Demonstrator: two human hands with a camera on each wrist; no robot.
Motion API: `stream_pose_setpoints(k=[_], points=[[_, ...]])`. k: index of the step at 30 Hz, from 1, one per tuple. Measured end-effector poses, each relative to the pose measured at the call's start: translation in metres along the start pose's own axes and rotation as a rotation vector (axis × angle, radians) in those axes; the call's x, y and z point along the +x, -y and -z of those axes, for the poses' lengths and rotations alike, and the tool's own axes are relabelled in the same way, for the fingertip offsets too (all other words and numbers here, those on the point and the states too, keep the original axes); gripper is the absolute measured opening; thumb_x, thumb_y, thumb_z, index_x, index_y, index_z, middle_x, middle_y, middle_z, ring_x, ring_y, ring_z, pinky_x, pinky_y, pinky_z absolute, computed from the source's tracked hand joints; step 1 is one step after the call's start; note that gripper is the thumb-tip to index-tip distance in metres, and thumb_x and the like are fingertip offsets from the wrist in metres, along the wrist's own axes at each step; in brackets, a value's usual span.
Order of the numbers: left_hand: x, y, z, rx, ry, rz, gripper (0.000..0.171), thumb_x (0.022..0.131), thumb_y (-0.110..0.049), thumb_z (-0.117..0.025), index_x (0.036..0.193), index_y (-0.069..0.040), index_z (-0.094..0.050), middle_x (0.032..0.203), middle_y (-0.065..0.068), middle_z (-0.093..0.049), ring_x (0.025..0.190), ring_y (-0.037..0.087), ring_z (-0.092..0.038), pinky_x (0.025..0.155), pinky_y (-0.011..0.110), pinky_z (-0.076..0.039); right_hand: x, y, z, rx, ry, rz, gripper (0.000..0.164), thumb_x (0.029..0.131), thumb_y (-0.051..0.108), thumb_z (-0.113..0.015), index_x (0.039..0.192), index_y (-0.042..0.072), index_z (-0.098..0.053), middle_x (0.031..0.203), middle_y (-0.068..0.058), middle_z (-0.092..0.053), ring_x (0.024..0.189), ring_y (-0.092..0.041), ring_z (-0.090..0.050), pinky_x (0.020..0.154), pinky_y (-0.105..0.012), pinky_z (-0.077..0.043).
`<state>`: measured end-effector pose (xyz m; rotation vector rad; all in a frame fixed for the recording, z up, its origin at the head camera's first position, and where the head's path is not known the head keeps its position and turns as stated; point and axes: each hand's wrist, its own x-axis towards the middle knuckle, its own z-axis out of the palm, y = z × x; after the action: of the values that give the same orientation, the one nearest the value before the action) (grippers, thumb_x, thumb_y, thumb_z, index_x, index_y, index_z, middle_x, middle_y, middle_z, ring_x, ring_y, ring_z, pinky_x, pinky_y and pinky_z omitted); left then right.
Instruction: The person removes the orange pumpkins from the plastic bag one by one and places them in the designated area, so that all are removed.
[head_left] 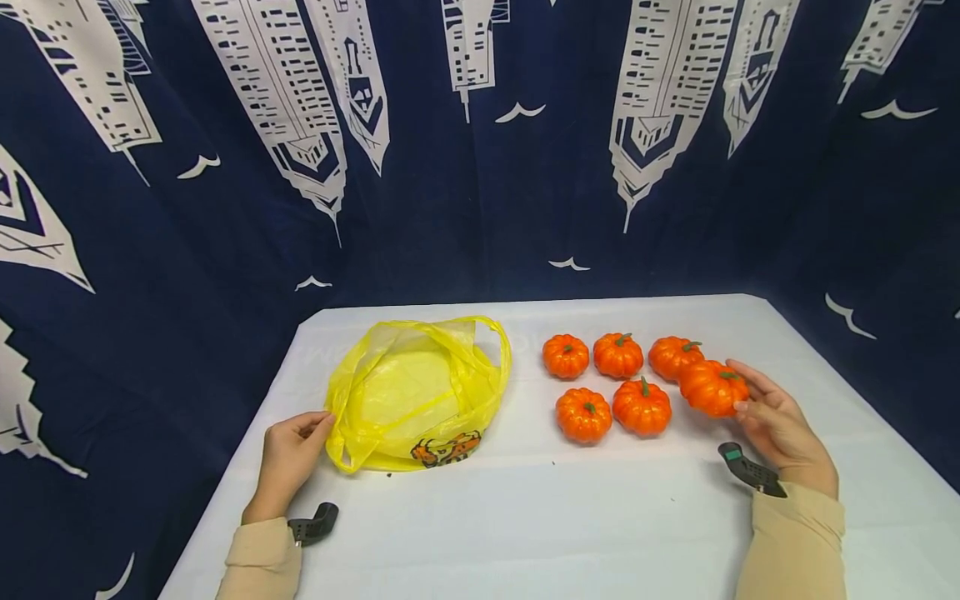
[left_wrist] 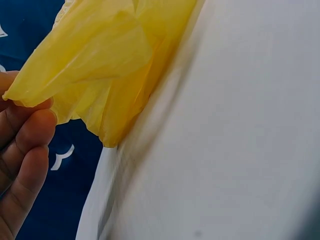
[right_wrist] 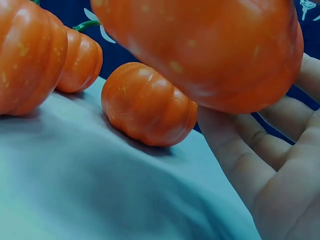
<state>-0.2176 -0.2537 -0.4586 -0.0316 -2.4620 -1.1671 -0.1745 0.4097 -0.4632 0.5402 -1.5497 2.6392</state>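
My left hand (head_left: 291, 454) pinches the left edge of a yellow plastic bag (head_left: 352, 433) that stands with its mouth spread open on the table. The left wrist view shows the bag's thin film (left_wrist: 100, 60) between thumb and fingers (left_wrist: 30, 135). On the right, my right hand (head_left: 780, 425) grips a small orange pumpkin (head_left: 712, 388) with a green stem. That pumpkin (right_wrist: 215, 50) is lifted off the table in the right wrist view. Several similar pumpkins (head_left: 642, 407) sit in two rows between the bag and the right hand.
A white cloth (head_left: 525, 525) covers the table. Behind it hangs a dark blue curtain (head_left: 480, 208) printed with white buildings and birds. Each wrist wears a black camera mount (head_left: 750, 471). The bag's handle loop (head_left: 495, 342) stands up at its right side.
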Motion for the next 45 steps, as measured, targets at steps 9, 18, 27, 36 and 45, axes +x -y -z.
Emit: stream_pose_setpoints(k=[9,18,27,36,45], points=[[-0.001,-0.002,0.002,0.006,0.014,0.024,0.015,0.092,-0.009,-0.072,0.099,0.002,-0.078,0.079,0.013,-0.075,0.061,0.002,-0.056,0.056,0.016,-0.047,-0.001,-0.007,0.007,0.067,0.031,0.012,0.064,0.093,-0.023,-0.028,0.143,0.007,-0.053,0.139,0.002,-0.06,0.12,-0.009,-0.059,0.1,-0.02,-0.05],[0.0,-0.001,0.001,0.009,0.012,0.015,0.014,0.092,-0.008,-0.071,0.099,0.002,-0.078,0.079,0.014,-0.075,0.061,0.001,-0.057,0.056,0.016,-0.047,-0.006,-0.008,0.01,0.032,-0.039,-0.067,0.066,0.091,-0.023,-0.032,0.141,0.012,-0.057,0.137,0.009,-0.062,0.119,-0.004,-0.057,0.098,-0.017,-0.049],[-0.001,-0.004,0.002,-0.01,0.019,0.028,0.015,0.093,-0.01,-0.071,0.099,0.002,-0.078,0.08,0.014,-0.075,0.061,0.001,-0.056,0.055,0.016,-0.047,-0.007,-0.006,0.013,0.0,-0.074,-0.106,0.065,0.093,-0.021,-0.035,0.141,0.016,-0.057,0.132,0.011,-0.063,0.112,-0.005,-0.056,0.095,-0.016,-0.049],[0.001,-0.004,0.003,0.004,0.004,0.02,0.015,0.092,-0.009,-0.071,0.098,0.002,-0.078,0.08,0.015,-0.075,0.06,0.001,-0.057,0.055,0.015,-0.047,-0.005,-0.008,0.016,-0.114,-0.113,-0.153,0.061,0.093,-0.018,-0.038,0.135,0.018,-0.063,0.129,0.017,-0.062,0.111,-0.001,-0.052,0.089,-0.013,-0.046],[0.0,-0.003,0.003,0.015,0.004,0.025,0.016,0.092,-0.01,-0.071,0.099,0.002,-0.078,0.079,0.014,-0.075,0.061,0.002,-0.057,0.055,0.017,-0.048,-0.005,-0.012,0.018,-0.155,-0.132,-0.172,0.059,0.093,-0.017,-0.041,0.133,0.02,-0.064,0.128,0.019,-0.062,0.112,0.002,-0.054,0.091,-0.011,-0.046]])
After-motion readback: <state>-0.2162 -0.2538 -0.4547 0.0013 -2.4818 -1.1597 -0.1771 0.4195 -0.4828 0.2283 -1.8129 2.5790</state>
